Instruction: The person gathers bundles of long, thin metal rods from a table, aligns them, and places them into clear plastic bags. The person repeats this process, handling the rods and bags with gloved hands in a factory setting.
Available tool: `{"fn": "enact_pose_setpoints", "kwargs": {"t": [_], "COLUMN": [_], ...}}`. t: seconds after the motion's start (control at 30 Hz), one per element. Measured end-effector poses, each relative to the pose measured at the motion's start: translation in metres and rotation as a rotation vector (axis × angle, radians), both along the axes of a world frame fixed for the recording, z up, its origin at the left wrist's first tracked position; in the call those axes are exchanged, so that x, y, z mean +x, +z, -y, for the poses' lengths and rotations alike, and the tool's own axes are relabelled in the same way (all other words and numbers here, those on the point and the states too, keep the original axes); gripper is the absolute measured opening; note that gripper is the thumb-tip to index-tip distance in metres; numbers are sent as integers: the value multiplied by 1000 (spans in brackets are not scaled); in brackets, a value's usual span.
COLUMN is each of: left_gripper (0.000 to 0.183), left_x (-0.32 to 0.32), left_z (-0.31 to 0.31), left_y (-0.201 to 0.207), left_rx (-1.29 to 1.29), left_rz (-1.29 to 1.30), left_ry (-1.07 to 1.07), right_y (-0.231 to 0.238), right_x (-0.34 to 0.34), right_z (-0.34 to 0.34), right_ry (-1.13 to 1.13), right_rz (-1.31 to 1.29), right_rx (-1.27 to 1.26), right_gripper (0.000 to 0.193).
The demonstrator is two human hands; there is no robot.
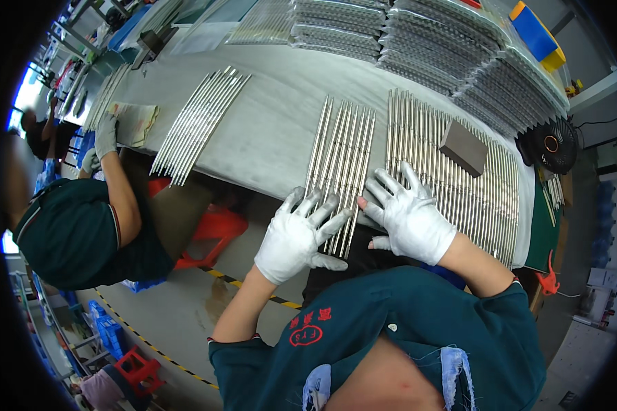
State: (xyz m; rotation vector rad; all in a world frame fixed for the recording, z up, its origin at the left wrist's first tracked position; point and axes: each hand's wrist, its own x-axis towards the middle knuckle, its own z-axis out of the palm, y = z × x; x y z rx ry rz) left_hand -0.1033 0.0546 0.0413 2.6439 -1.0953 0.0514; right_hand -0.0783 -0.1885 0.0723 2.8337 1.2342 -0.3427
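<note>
My left hand (292, 238), in a white glove with greyed fingertips, lies spread over the near ends of a small group of shiny metal rods (343, 147). My right hand (415, 218) is gloved too, with bare thumb and finger tips showing. Its fingers are apart, between that group and a wider row of metal rods (410, 130) on the right. Neither hand is closed round a rod. On the wide row rests a dark grey rectangular block (463, 148).
Another batch of rods (202, 123) lies further left on the pale-covered table (274, 103). Tall stacks of clear-wrapped rods (439, 48) line the back. A black fan (550, 145) stands at the right end. At left, a co-worker (82, 226) in gloves sits by a cloth (136, 122).
</note>
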Motion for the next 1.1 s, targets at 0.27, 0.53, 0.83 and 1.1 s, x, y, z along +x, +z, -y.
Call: {"fn": "enact_pose_setpoints", "kwargs": {"t": [0.27,0.53,0.83,1.1], "left_gripper": [88,93,87,87], "left_x": [-2,-1,-8,-8], "left_z": [6,-16,-17,-36], "left_y": [2,8,2,6], "left_rx": [38,64,7,76], "left_rz": [-17,-13,-47,-25], "left_ry": [10,132,118,235], "right_y": [-2,4,-14,-22], "right_x": [-3,9,25,57], "right_z": [-11,-29,-32,-56], "right_ry": [-62,-72,111,257], "right_rz": [-19,-7,-32,-48], "right_rx": [-13,-13,42,125], "right_gripper": [76,79,86,86]}}
